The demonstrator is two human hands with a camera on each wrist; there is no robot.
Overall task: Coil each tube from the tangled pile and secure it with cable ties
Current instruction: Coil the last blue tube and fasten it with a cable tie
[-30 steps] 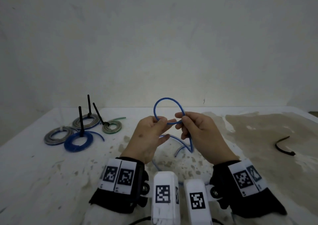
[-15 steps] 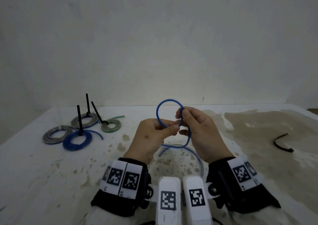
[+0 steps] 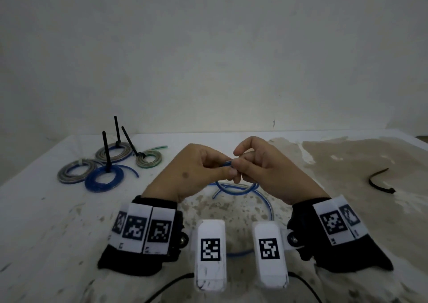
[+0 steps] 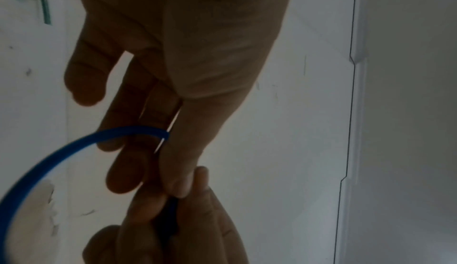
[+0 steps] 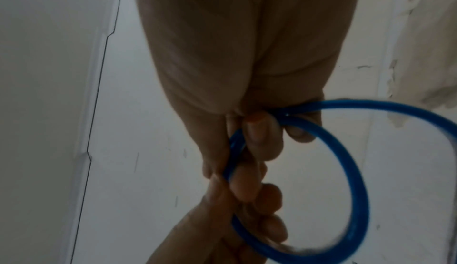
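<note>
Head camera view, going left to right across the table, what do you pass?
Grey coil → dark blue coil with an upright black tie → small green-grey coil → left hand → right hand, both pinching the blue tube → loose black cable tie.

Stained white table [image 3: 335,212] with coiled tubes [image 3: 104,179]

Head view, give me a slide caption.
Both hands, left hand and right hand, pinch a blue tube mid-coil beside four tied coils.
</note>
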